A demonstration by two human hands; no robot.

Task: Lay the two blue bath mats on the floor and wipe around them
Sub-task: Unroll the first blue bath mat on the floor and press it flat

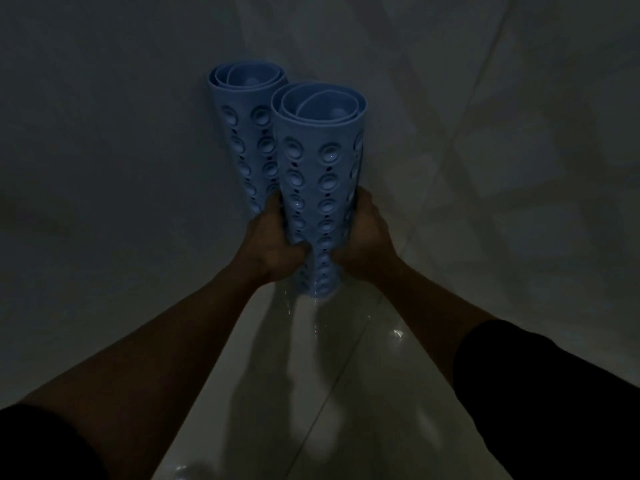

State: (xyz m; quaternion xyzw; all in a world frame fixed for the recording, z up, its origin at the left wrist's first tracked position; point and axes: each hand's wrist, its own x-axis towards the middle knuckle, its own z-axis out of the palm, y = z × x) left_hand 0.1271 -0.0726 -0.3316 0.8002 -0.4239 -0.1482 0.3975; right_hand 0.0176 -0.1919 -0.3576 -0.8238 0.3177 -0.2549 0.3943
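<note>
In both hands' grip, two rolled blue bath mats (320, 174), suction-cupped, upright.

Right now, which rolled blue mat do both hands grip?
The nearer, right-hand roll: left hand and right hand wrap it. The farther roll stands behind-left.

We reach both arms forward, left hand (273, 244) and right hand (367, 240) curled in a grip, knuckles nearly meeting.

2 blue mats (318, 174) – rolled, upright
</note>
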